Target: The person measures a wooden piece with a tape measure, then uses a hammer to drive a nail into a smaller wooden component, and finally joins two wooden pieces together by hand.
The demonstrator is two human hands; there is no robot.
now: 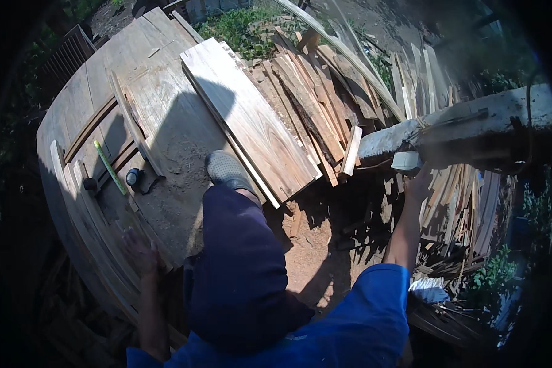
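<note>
Long wooden strips [95, 227], narrow and dull brown, laid along left side of wooden platform [184, 144]. Left hand [142, 253] set over strips, fingers loosely spread, nothing seen gripped. Right hand [418, 184] placed right of platform, beside pale block [406, 161]; grip cannot be told. Wide plank [251, 116] laid on platform's right edge. Platform's near part blocked by bent leg [239, 251].

I count one clog [228, 170], one yellow-green strip [109, 167], one white block [406, 161], countless boards [251, 110].
</note>
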